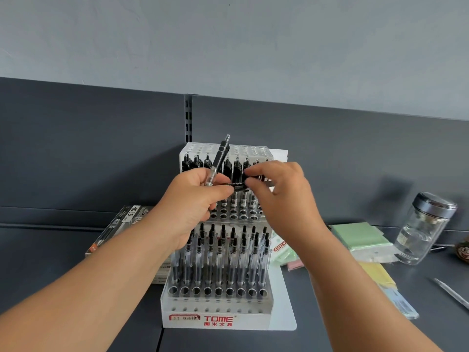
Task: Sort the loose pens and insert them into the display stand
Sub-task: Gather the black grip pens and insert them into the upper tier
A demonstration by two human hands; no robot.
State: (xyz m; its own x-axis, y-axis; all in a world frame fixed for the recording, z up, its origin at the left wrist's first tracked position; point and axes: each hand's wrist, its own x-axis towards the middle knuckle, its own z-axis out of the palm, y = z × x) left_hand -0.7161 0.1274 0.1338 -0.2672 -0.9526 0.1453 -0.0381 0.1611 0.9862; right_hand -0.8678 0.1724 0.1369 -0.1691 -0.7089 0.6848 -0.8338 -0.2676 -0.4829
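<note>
A white tiered display stand (218, 320) marked TOME stands in the middle of the dark shelf, with black pens in its top, middle and bottom tiers and several bare holes along each tier's front. My left hand (195, 207) is closed around a black and clear pen (220, 158) that points up and away over the stand. My right hand (276, 194) pinches a second dark pen (237, 185), lying crosswise between the two hands. Both hands hover in front of the top and middle tiers and hide part of them.
A dark pen box (119, 224) lies left of the stand. To the right are green sticky-note packs (360, 237), yellow and pink packs (378, 273), a glass jar with a dark lid (423, 229) and a loose pen (454, 293) near the right edge.
</note>
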